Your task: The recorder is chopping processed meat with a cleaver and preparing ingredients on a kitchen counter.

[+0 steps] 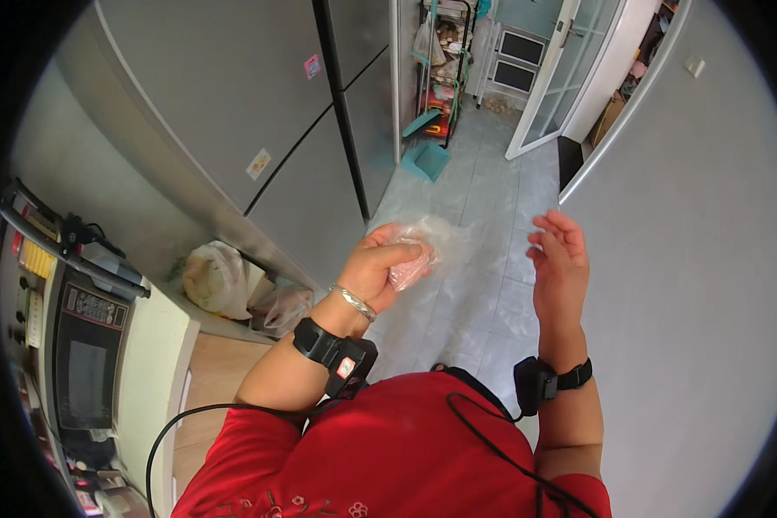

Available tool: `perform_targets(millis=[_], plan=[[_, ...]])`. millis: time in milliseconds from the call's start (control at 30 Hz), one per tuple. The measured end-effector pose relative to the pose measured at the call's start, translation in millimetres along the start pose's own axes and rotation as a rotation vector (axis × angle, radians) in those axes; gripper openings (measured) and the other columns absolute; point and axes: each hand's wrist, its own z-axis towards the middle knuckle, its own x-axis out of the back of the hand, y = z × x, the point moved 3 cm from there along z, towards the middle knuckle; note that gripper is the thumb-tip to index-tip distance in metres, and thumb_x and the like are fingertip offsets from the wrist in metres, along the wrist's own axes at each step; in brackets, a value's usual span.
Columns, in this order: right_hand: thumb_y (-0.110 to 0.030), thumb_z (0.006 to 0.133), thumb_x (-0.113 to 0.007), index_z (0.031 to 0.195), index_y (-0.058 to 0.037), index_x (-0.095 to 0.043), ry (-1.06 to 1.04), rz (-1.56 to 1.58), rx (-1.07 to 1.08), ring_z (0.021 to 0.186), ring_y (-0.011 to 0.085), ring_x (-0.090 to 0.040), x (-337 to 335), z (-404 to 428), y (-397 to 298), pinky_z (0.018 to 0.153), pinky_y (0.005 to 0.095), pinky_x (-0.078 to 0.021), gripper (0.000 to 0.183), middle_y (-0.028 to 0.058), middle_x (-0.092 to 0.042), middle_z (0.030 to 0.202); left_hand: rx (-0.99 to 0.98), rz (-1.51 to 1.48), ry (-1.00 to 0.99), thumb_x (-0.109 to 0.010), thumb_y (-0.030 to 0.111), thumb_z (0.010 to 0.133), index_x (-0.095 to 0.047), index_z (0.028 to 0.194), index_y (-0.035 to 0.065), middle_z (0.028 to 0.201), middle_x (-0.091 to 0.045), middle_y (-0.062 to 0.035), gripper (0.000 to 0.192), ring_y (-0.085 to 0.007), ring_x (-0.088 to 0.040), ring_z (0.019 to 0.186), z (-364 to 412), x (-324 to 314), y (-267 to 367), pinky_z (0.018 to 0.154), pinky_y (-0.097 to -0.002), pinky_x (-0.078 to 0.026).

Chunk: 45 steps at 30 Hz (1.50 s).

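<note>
Crumpled clear plastic film or a thin bag (431, 234) is gripped in my left hand (385, 259), the thumb pressing across it. Something pinkish shows through the plastic, but I cannot tell whether it is the contents or my own fingers. The loose end of the plastic is blurred and points right. My right hand (560, 249) is raised apart from it, beside the grey wall, with bent fingers and nothing in them. Below both hands lies the grey tiled floor (466, 285).
A grey refrigerator (285, 103) stands left. A microwave oven (87, 356) and stuffed plastic bags (213, 278) are below it. Ahead are a teal dustpan (426, 160), a loaded shelf rack (450, 65) and an opened glass door (550, 84). A grey wall (680, 291) borders the right. Black cables cross my red shirt.
</note>
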Motion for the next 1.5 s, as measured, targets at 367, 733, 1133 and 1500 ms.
perform_targets(millis=[367, 733, 1133, 1500], plan=[[-0.011, 0.086, -0.057, 0.116, -0.0015, -0.053, -0.538, -0.122, 0.189, 0.108, 0.0164, -0.050, -86, 130, 69, 0.091, 0.0298, -0.0408, 0.032, 0.0099, -0.053, 0.117, -0.286, -0.038, 0.179, -0.058, 0.002, 0.083, -0.051, 0.099, 0.0010, 0.092, -0.061, -0.0094, 0.017, -0.0188, -0.062, 0.083, 143, -12, 30, 0.075, -0.0302, -0.051], [-0.010, 0.090, -0.050, 0.129, -0.0052, -0.041, -0.607, 0.308, -0.365, 0.109, 0.0152, -0.049, -209, 256, 115, 0.092, 0.0311, -0.0413, 0.040, 0.0068, -0.051, 0.117, -0.804, 0.537, 0.410, -0.058, 0.012, 0.086, -0.048, 0.092, 0.0058, 0.088, -0.054, -0.0045, 0.013, -0.0149, -0.051, 0.074, 269, 42, 145, 0.066, -0.0254, -0.044], [-0.004, 0.085, -0.054, 0.123, 0.0021, -0.044, -1.004, 0.414, -0.395, 0.099, 0.0160, -0.054, -273, 395, 110, 0.086, 0.0301, -0.0442, 0.039, 0.0076, -0.053, 0.112, -0.777, 0.533, 0.375, -0.071, 0.001, 0.075, -0.048, 0.096, 0.0045, 0.087, -0.057, -0.0031, 0.031, -0.0099, -0.056, 0.078, 321, 54, 230, 0.066, -0.0247, -0.049], [-0.019, 0.089, -0.055, 0.119, -0.0051, -0.047, -1.097, 0.494, -0.711, 0.102, 0.0262, -0.056, -234, 534, 115, 0.087, 0.0417, -0.0463, 0.034, 0.0118, -0.053, 0.115, -1.061, 1.936, 1.261, -0.072, 0.016, 0.066, -0.059, 0.089, 0.0038, 0.094, -0.056, -0.0099, 0.029, -0.0282, -0.053, 0.091, 361, 4, 269, 0.078, -0.0394, -0.043]])
